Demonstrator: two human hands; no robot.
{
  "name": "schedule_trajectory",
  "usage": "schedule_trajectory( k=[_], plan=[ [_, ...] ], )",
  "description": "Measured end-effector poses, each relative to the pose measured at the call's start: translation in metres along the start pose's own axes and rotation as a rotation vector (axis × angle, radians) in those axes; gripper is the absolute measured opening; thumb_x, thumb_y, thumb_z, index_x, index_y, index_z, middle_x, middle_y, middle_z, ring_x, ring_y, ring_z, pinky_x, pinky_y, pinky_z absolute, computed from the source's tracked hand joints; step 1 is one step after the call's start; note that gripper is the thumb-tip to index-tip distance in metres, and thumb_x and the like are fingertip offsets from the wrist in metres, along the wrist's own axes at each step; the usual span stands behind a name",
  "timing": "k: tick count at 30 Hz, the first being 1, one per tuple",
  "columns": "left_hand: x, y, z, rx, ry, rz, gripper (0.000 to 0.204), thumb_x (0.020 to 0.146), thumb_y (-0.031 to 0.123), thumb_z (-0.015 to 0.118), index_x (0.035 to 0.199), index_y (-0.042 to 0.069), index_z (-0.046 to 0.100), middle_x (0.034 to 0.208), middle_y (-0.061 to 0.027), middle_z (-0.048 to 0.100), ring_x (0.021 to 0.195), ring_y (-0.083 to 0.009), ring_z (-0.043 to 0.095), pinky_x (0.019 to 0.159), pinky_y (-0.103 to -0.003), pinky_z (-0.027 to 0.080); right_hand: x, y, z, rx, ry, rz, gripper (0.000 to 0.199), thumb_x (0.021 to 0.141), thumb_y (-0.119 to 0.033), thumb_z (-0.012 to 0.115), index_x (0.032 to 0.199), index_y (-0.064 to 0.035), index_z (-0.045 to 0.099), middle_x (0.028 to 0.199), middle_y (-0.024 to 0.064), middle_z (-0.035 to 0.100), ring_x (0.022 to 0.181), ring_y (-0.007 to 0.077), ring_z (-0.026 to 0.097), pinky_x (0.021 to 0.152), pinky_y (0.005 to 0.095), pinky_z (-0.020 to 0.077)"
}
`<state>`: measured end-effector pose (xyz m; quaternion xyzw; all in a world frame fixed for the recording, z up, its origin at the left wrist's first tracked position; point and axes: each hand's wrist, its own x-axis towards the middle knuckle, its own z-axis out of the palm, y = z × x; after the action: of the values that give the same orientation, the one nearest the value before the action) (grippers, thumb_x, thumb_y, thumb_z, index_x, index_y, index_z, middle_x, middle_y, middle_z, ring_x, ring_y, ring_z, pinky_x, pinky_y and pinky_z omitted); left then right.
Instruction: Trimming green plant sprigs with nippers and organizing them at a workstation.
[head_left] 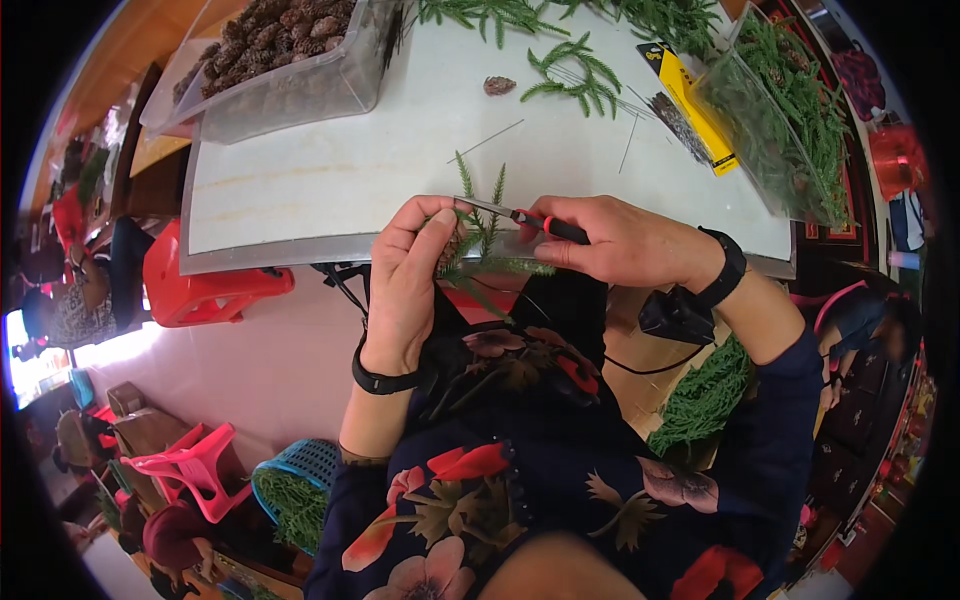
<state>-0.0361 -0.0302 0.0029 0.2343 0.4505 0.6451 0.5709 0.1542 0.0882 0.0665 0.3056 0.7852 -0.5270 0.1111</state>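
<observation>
left hand (pixel 405 280) pinches a small pine cone with green sprigs (pixel 470 240) at the near table (pixel 330 180) edge, grip clamped on the bundle. right hand (pixel 620 240) closed around red-handled pliers (pixel 530 222), tip at the bundle (thin wire there, hard to make out). judgement: keep the bundle steady, work the tip close to the cone. open white surface ahead; cone tub (pixel 290 60) far left, bag of greenery (pixel 790 120) right, both well apart.

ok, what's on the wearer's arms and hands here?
Both hands bare, no gloves. Left hand has a thin black band at the wrist; right hand has a wider black wristband. Dark navy sleeves with red and pink floral print, pushed up the forearms.
</observation>
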Motion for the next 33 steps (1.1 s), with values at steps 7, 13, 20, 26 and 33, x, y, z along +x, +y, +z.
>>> schedule_trajectory(
  k=[7,13,20,26,33],
  plan=[
    [-0.001,0.003,-0.003,0.060,-0.028,-0.025,0.013,0.097,0.009,0.052,0.100,0.000,0.061,0.086,0.0005,0.063,0.077,-0.0037,0.054,0.071,-0.019,0.043,-0.002,0.000,-0.006,0.030,-0.072,-0.049,0.037,0.094,-0.026,0.057,0.121,-0.0018,0.055,0.108,0.0129,0.064,0.100,0.0215,0.059,0.089,0.0330,0.0443],
    [-0.002,0.002,-0.004,0.039,-0.074,-0.095,0.012,0.097,0.009,0.052,0.098,0.000,0.061,0.084,0.0007,0.062,0.075,-0.0038,0.054,0.070,-0.019,0.043,-0.005,0.003,-0.006,0.074,-0.111,-0.092,0.037,0.094,-0.022,0.056,0.125,-0.0020,0.053,0.113,0.0109,0.062,0.106,0.0192,0.056,0.095,0.0316,0.0422],
    [-0.001,0.004,-0.004,0.090,-0.074,-0.109,0.012,0.097,0.010,0.053,0.097,0.001,0.061,0.083,0.0009,0.061,0.073,-0.0040,0.053,0.068,-0.020,0.044,0.001,0.015,-0.005,0.013,-0.178,-0.061,0.039,0.092,-0.017,0.056,0.127,-0.0007,0.050,0.113,0.0126,0.062,0.106,0.0209,0.057,0.095,0.0320,0.0422],
    [0.000,0.002,-0.006,0.083,-0.070,-0.147,0.014,0.097,0.012,0.052,0.097,0.001,0.061,0.082,0.0006,0.061,0.073,-0.0047,0.054,0.068,-0.021,0.047,-0.002,0.008,-0.002,-0.030,-0.183,0.008,0.036,0.091,-0.015,0.056,0.123,-0.0002,0.051,0.106,0.0170,0.063,0.099,0.0270,0.059,0.089,0.0342,0.0441],
    [0.000,0.006,-0.005,0.034,-0.095,-0.180,0.014,0.097,0.011,0.051,0.098,0.000,0.060,0.081,0.0003,0.060,0.074,-0.0062,0.056,0.069,-0.022,0.048,-0.004,0.004,0.008,-0.136,-0.032,-0.045,0.025,0.089,-0.014,0.056,0.110,-0.0008,0.054,0.090,0.0217,0.064,0.084,0.0389,0.060,0.074,0.0415,0.0470]
  ],
)
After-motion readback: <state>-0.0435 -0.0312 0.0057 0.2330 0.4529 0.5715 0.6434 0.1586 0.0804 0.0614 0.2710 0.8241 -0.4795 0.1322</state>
